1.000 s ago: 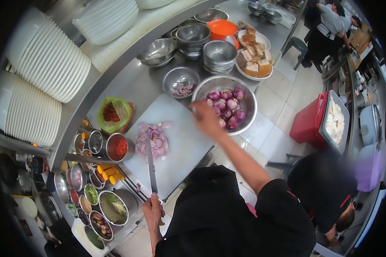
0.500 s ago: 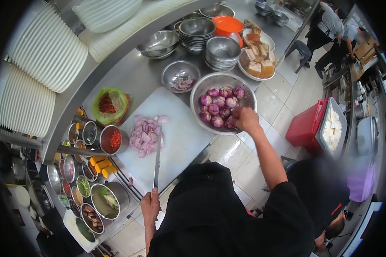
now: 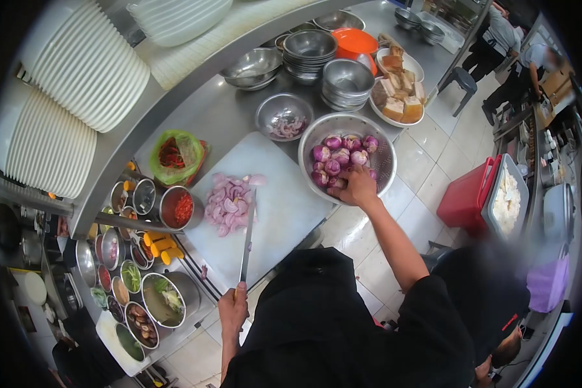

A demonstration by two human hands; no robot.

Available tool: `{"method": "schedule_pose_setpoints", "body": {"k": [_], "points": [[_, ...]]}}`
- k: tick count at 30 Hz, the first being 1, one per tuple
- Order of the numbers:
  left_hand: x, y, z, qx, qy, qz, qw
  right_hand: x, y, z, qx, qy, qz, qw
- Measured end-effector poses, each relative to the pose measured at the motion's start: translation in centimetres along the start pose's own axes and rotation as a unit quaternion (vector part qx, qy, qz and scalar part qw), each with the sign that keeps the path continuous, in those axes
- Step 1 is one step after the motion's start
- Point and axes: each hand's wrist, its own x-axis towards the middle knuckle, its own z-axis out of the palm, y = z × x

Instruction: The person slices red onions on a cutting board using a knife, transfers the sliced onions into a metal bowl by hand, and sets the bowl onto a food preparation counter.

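Note:
My left hand (image 3: 233,309) is closed round the handle of a knife (image 3: 247,242), whose blade lies on the white cutting board (image 3: 281,197) at the right edge of a pile of sliced red onion (image 3: 226,205). Inside a perforated metal colander (image 3: 387,155), my right hand (image 3: 359,185) reaches over whole peeled red onions (image 3: 341,156). Its fingers are bent round one onion at the near side, with the fingertips partly hidden. A metal bowl (image 3: 284,103) with onion scraps stands behind the board.
Stacked metal bowls (image 3: 349,81), an orange bowl (image 3: 355,42) and a dish of meat chunks (image 3: 404,107) stand at the back. Chopped red chilli (image 3: 183,208) and several ingredient pots are left of the board. A shelf with plates (image 3: 77,84) overhangs the left. People stand at right.
The view has shifted, moving the counter slightly rightward in the picture. My right hand has moved from the colander's right side towards its near middle. The knife stays in my left hand.

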Motion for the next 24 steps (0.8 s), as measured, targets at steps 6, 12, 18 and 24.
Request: {"method": "schedule_pose_setpoints", "body": {"k": [6,12,18,24], "points": [[0.9,-1.1,0.1,-0.002,0.004,0.022,1.0,1.7,-1.1,0.5,-0.093,-0.102,-0.013,0.99],[0.2,-0.5,-0.2,0.019,0.018,0.03,0.999,2.3,1.1,1.7,-0.001,0.002,-0.122,0.992],[0.4,-1.1,-0.2,0.028,0.024,0.029,0.999,-1.2,-2.1,-1.2,0.602,-0.162,0.069,0.779],[1.3,-1.7,0.2,0.067,0.005,0.039,0.997,-3.5,-7.2,6.1,0.591,-0.219,-0.05,0.775]]}}
